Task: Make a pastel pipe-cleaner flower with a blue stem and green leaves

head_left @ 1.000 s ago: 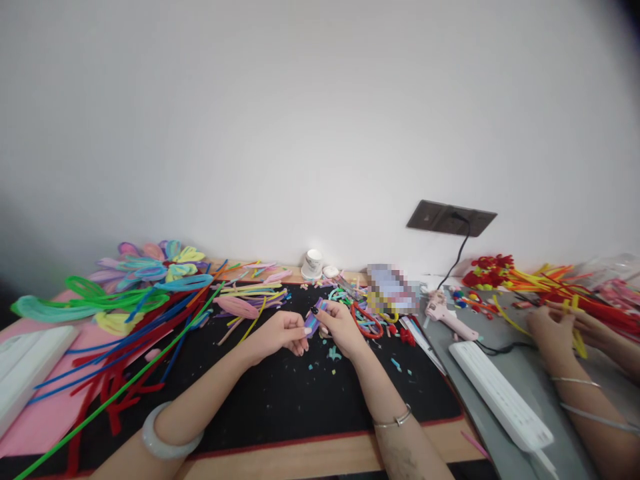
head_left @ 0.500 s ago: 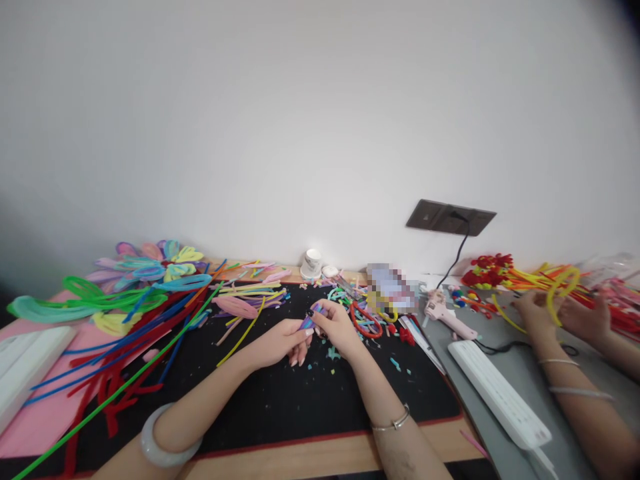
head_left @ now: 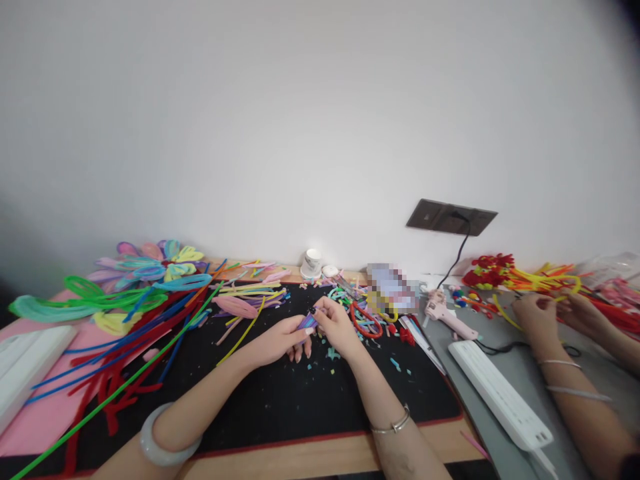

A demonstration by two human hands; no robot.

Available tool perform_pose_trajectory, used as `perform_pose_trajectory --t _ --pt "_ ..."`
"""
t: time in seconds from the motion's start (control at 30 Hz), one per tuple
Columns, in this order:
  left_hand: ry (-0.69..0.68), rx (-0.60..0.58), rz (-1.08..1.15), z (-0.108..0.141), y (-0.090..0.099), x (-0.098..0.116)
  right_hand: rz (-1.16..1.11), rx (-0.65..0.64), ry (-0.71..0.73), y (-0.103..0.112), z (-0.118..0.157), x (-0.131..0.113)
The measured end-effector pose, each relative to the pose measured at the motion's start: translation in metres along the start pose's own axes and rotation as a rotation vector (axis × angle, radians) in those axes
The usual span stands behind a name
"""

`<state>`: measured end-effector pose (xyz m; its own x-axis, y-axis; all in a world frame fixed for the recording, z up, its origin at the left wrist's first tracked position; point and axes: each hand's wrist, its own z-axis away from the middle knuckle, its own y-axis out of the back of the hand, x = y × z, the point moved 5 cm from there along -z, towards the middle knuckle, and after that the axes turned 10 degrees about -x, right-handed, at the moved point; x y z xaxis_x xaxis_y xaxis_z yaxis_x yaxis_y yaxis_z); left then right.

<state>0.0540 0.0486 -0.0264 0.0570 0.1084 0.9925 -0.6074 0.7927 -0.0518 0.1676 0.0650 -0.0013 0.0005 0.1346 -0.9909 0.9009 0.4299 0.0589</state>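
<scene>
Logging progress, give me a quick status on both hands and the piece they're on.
Left hand and right hand both pinching the small purple pipe-cleaner piece over the black mat. Cut scraps beneath. Co-worker's hands apart, at right.

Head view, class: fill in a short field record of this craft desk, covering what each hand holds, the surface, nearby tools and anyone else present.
left hand: pinching a small purple and blue pipe-cleaner piece
right hand: gripping the same piece from the other side
surface: black mat strewn with cut scraps
left of the hands: long pipe cleaners in red, blue and green
right of the hands: pink glue gun, white power strip
co-worker's hands: bending a yellow pipe cleaner
</scene>
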Motion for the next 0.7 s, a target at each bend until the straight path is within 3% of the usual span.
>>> perform_pose_trajectory --t 0.1,0.33,0.7 --pt "-0.015 0.026 -0.061 0.001 0.001 0.005 0.124 -0.022 0.005 -0.003 0.001 -0.004" --pt "-0.082 -0.002 -0.055 0.003 0.000 0.010 -0.105 -0.045 -0.097 -0.001 0.000 0.000" --pt "-0.073 0.035 -0.154 0.005 0.000 0.017 -0.119 -0.033 -0.067 0.003 -0.002 0.004"
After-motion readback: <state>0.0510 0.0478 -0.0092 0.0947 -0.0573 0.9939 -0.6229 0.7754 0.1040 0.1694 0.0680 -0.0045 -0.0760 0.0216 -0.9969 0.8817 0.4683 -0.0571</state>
